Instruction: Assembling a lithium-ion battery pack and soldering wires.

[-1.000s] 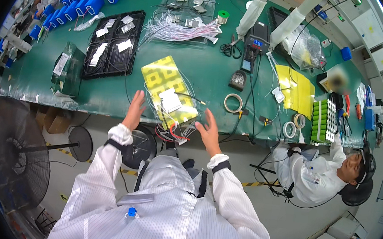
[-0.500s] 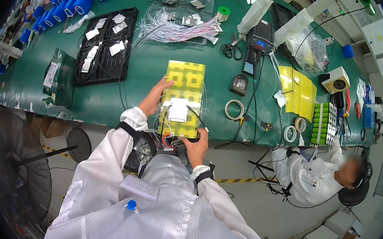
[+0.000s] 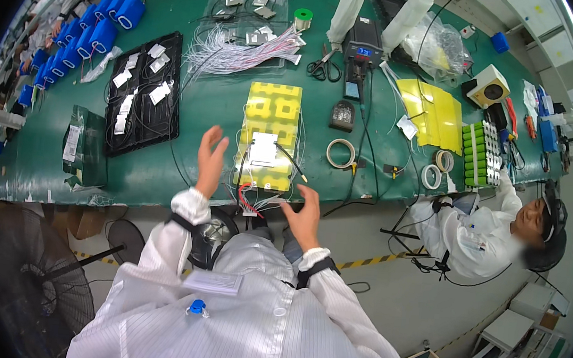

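A flat battery pack wrapped in yellow insulation lies near the front edge of the green bench. On its surface sits a white rectangular module with a black cable leading off to the right. Red and white wires hang from the pack's near end over the bench edge. To the pack's left, my left hand is raised with fingers apart, holding nothing. My right hand is beside the near right corner, thumb and fingers spread, close to the wires and apparently gripping none of them.
A black tray with white modules is on the left, near blue packs. Farther back are white wires, scissors and a soldering station. Tape rolls, yellow sheets and green cells lie right, near a seated co-worker.
Both hands have let go of the battery pack and opened. My left hand has moved away to the left, and the head view has shifted slightly.
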`<state>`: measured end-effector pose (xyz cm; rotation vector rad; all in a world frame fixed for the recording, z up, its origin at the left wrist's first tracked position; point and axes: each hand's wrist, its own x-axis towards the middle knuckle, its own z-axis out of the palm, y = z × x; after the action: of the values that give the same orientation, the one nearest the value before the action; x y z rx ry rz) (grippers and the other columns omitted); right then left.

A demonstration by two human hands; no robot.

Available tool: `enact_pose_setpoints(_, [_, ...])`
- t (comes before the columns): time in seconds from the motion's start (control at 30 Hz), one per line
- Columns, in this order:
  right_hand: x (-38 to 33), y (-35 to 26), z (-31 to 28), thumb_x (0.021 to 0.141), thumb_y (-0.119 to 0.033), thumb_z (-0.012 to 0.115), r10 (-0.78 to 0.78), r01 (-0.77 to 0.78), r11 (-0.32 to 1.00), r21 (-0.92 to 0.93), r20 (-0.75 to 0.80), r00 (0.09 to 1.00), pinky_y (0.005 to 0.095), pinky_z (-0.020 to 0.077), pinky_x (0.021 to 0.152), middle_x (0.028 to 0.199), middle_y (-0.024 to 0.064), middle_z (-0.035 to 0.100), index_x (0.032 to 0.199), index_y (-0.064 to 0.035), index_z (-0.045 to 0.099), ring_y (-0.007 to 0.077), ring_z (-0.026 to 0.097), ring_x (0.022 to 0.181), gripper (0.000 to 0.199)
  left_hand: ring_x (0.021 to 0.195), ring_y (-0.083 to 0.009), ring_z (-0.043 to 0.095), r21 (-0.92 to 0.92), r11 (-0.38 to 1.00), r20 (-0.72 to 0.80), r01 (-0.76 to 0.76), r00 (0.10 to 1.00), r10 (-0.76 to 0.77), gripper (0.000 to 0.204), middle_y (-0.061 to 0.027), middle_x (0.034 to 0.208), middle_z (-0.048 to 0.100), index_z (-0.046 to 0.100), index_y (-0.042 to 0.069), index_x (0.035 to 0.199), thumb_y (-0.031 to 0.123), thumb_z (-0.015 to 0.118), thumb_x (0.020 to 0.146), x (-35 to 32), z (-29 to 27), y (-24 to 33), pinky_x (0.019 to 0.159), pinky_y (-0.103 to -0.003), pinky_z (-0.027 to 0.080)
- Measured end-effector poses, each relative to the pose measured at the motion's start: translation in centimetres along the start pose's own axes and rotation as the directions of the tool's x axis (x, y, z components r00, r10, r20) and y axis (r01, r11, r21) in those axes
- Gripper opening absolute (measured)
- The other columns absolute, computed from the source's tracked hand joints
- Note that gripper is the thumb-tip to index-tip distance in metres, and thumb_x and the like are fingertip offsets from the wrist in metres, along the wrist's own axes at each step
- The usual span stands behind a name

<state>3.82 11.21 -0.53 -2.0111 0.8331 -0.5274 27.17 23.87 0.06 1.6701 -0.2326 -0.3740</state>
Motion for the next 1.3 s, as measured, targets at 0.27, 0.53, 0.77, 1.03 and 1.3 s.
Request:
enact_pose_setpoints(0.27, [2.5,0.5,0.2,0.086,-0.011,0.064,0.136,-0.136,0.915,0.38,0.028,0.99,0.0328,0.0504,0.081,0.115,0.0134,0.06,0.126,-0.0025,0.053,0.0219,0.06,0.1,0.042,0.114,-0.0245,0.053,0.123,0.992,-0.06,0.038,0.998,-0.031,0.051,-0.0133,0.123,0.053,0.045,0.002,0.129,0.005,0.062,0.081,-12.8,-1.5,-5.7,0.097,-0.036,0.041])
enact_pose_setpoints(0.53, [1.6,-1.8,0.7,0.088,-0.013,0.063,0.063,-0.077,0.926,0.369,0.05,0.997,0.0269,0.0483,0.065,0.078,0.008,0.066,0.11,0.002,0.064,0.0126,0.061,0.072,0.027,0.09,-0.0266,0.062,0.364,0.914,0.22,-0.179,0.97,0.103,0.029,-0.0139,0.092,0.065,0.059,0.0,0.105,0.013,0.068,0.081,-13.8,-3.0,-5.4,0.085,-0.035,0.047])
enact_pose_setpoints(0.77, [-0.9,-0.1,0.0,0.093,-0.014,0.057,0.236,-0.353,0.737,0.577,0.27,0.933,0.0247,0.0499,0.072,0.096,0.0069,0.064,0.127,0.0,0.053,0.013,0.061,0.084,0.037,0.051,-0.0035,0.038,-0.094,0.989,0.118,0.117,0.987,-0.106,0.017,0.005,0.063,0.043,0.056,0.004,0.093,0.021,0.055,0.096,-13.6,-6.5,-1.1,0.047,-0.021,0.034])
enact_pose_setpoints(1.03, [-5.1,2.9,3.9,0.09,-0.017,0.061,0.321,-0.521,0.625,0.581,0.417,0.851,0.0257,0.05,0.07,0.104,0.0073,0.063,0.127,-0.0023,0.05,0.0137,0.062,0.086,0.041,0.049,-0.0031,0.035,0.015,0.914,0.213,0.406,0.891,-0.4,0.033,0.0063,0.06,0.039,0.063,0.006,0.087,0.035,0.052,0.097,-13.7,-8.9,-7.0,0.045,-0.02,0.03])
enact_pose_setpoints(1.3, [-5.6,2.3,8.0,0.082,-0.023,0.07,-0.073,-0.055,0.957,0.285,0.422,0.904,0.0367,0.0453,0.089,0.121,0.0171,0.056,0.136,-0.0043,0.045,0.0294,0.057,0.107,0.062,0.059,-0.0069,0.049,0.128,0.912,0.301,0.389,0.861,-0.409,0.035,0.0014,0.065,0.051,0.062,0.002,0.09,0.034,0.05,0.097,-16.6,-9.1,-11.1,0.055,-0.023,0.042])
